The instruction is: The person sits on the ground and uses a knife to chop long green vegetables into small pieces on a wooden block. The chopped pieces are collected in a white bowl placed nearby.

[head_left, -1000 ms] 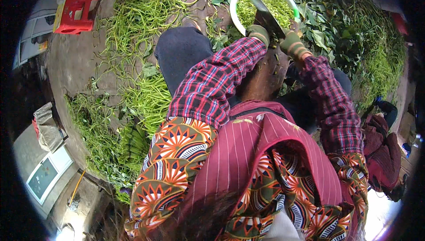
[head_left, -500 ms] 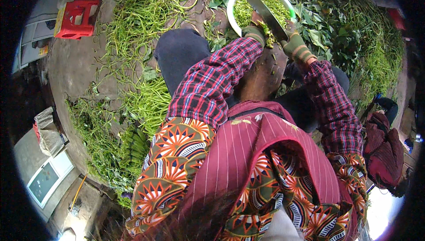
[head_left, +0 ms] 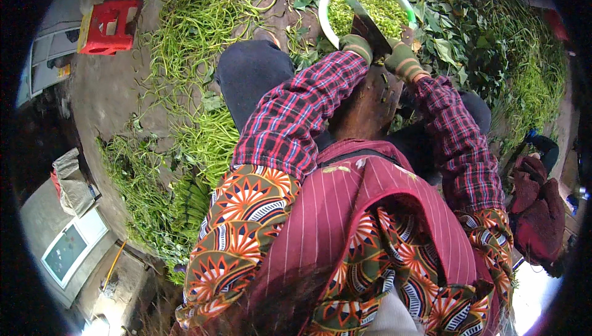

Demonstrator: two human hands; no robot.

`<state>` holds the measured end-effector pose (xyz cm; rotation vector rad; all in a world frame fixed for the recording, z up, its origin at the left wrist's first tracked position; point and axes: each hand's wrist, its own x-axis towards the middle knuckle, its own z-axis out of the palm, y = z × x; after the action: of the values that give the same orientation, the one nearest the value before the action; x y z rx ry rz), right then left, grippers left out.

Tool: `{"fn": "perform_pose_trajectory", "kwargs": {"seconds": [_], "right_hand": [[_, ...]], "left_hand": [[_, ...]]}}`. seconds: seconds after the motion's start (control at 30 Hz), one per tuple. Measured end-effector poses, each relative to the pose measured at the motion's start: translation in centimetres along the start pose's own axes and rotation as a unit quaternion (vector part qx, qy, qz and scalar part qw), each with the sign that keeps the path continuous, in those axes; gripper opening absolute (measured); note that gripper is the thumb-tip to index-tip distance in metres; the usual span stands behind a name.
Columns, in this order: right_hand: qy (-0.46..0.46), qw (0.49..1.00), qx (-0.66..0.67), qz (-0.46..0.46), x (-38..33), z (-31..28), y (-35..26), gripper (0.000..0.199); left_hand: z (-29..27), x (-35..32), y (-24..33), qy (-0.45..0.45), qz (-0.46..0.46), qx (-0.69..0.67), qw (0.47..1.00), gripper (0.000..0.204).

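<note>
My right hand (head_left: 404, 61), in a green-and-tan striped fingerless glove, grips a large broad-bladed kitchen knife (head_left: 365, 26). The blade points up and left, across the mouth of a white basin (head_left: 325, 12) with green patches on its rim. Chopped green pieces (head_left: 383, 10) fill that basin. Close against the blade's left side is my left hand (head_left: 356, 47), gloved alike and closed; the blade and glove hide what it holds. Below both hands a brown wooden board (head_left: 364, 111) slopes toward me between my knees, with a few green scraps on it.
Long green bean pods (head_left: 200, 24) spread over the ground on the left, with a bundled pile (head_left: 213, 141) nearer me. Loose green leaves (head_left: 441, 37) lie around the basin's right. A red plastic stool (head_left: 108, 27) stands far left. At the right edge sits another person (head_left: 536, 212).
The knife has dropped slightly and its blade now covers the space before my left hand, where green stems showed earlier. My right hand has shifted a little left.
</note>
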<state>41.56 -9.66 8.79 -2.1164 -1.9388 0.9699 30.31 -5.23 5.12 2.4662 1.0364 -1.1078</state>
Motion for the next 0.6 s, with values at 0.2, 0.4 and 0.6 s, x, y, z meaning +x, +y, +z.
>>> {"fn": "perform_pose_trajectory", "kwargs": {"seconds": [0.2,0.4,0.6], "right_hand": [[0.031,0.995,0.079,0.043,0.5,-1.9,2.5,0.03],[0.022,0.992,0.121,0.03,-2.1,-3.8,1.4,0.025],[-0.031,0.998,0.023,0.051,-2.3,-2.3,1.2,0.028]], "left_hand": [[-0.8,0.8,-0.1,0.054,-0.068,-0.099,0.991,0.026],[0.5,1.3,-0.8,0.289,-0.081,-0.246,0.922,0.028],[-1.2,-0.5,-0.1,0.077,-0.052,-0.11,0.99,0.025]]}}
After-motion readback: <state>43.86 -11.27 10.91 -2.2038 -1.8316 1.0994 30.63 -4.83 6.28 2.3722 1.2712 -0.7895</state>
